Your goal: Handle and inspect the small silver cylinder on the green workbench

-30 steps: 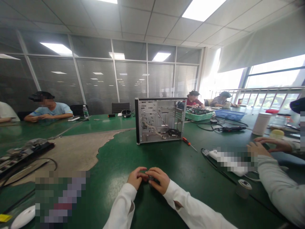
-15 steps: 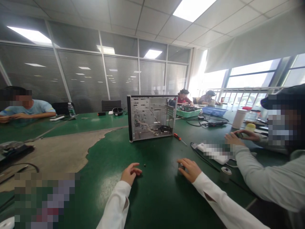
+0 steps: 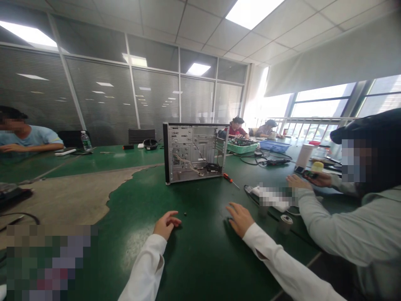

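Observation:
My left hand [image 3: 167,224] rests on the green table [image 3: 200,259] with its fingers apart and nothing held. Just right of its fingertips lies a tiny dark piece [image 3: 185,214]. My right hand [image 3: 240,218] hovers over or lies on the table farther right, fingers spread and empty. Beyond both hands an open computer case [image 3: 196,154] stands upright, its bare metal inside, loose cables and a black part at the bottom showing. Next to its lower right corner is a screwdriver [image 3: 231,181] with an orange and black handle.
A white power strip [image 3: 272,198] and a small metal can [image 3: 285,224] lie to the right, near a person [image 3: 344,217] handling a small part. Farther back are a green basket [image 3: 242,148], a blue basket [image 3: 274,146], cables and other people. Bare brown patch [image 3: 78,196] at left.
The small grey object that was under my right hand's fingers no longer shows there; a dark can-like shape now stands farther right. My right hand's fingers have opened. The view has shifted slightly.

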The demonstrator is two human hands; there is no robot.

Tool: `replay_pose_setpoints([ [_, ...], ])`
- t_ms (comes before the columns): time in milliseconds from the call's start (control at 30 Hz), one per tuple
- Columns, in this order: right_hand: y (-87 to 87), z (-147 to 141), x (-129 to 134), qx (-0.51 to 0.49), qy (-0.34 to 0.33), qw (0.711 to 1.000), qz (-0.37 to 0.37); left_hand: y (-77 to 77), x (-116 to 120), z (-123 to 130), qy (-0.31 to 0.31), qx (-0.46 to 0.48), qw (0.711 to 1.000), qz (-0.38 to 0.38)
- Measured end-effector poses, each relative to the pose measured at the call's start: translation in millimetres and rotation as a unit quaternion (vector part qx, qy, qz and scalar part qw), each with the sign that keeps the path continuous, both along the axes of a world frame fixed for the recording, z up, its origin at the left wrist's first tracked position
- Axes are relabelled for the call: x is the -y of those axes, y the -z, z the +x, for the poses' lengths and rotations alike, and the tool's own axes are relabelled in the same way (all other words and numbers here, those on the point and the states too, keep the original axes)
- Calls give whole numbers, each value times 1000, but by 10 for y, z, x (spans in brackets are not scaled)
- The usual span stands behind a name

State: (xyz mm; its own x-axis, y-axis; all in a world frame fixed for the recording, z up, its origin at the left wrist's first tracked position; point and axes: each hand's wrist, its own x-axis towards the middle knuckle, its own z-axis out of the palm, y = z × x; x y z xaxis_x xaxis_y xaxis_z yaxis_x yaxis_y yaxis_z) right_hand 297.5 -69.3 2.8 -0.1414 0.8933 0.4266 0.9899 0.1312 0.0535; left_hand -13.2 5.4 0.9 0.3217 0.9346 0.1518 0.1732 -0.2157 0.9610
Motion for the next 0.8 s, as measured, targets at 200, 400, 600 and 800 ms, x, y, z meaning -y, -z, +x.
replay_pose_setpoints([
  [200, 52, -979, -257, -99, -135, 984, -54, 14, 8, 1, -1, 6, 1000, -2],
  [400, 7, -1347, -577, -128, -228, 964, -43, 50, -8, 3, -2, 14, 1000, 7],
  [600, 112, -1330, -599, -142, -291, 946, -4, 111, -47, 17, -29, 18, 999, 11],
  [800, 33, -762, -330, -129, -238, 962, -25, 38, -8, 4, -10, 19, 1000, -3],
])
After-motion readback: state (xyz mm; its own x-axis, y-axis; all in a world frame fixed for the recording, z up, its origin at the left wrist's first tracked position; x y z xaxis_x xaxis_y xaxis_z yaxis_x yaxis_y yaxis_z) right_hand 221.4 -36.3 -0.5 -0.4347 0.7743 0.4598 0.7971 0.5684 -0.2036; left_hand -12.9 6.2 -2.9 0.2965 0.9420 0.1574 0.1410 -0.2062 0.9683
